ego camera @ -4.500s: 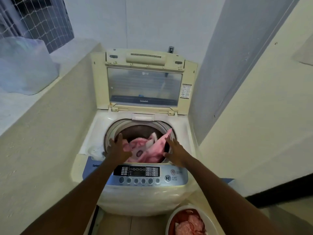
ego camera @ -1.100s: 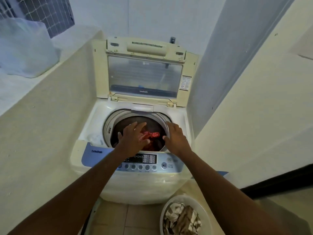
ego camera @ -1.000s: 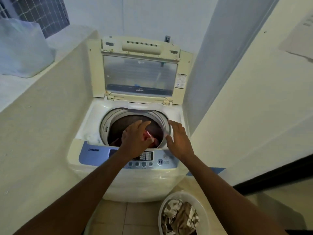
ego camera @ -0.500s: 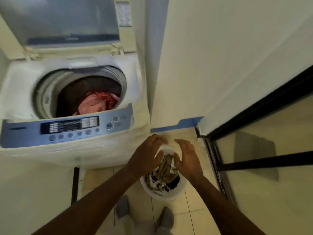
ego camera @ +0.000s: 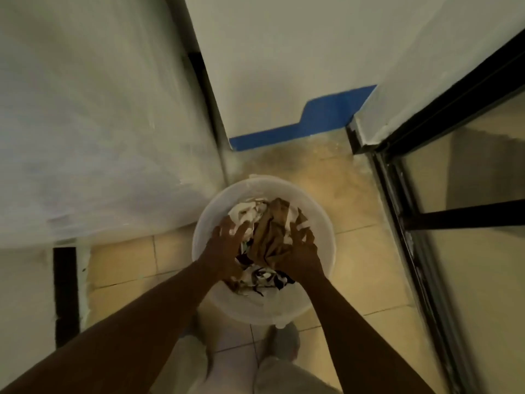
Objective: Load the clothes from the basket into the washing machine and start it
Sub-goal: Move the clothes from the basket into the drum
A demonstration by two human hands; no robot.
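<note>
A round white basket [ego camera: 322, 220] stands on the tiled floor, right of the washing machine's plastic-wrapped front [ego camera: 99, 123]. Crumpled clothes fill it: a brown garment [ego camera: 272, 231], white cloth [ego camera: 244, 213] and a black-and-white patterned piece [ego camera: 267, 278]. Both my hands are down in the basket. My left hand [ego camera: 224, 248] lies on the white cloth with its fingers spread. My right hand [ego camera: 301, 251] presses into the bunched brown garment, fingers curled around its folds. The machine's drum and control panel are out of view.
A sliding glass door with a black frame [ego camera: 412, 223] runs along the right, close to the basket. A white wall with a blue strip [ego camera: 312, 120] at its foot stands behind. My feet [ego camera: 284, 339] are just in front of the basket.
My hands left the washer drum, where red and pink clothes lie, and dropped into the basket. The view swung down from the machine's top to the floor.
</note>
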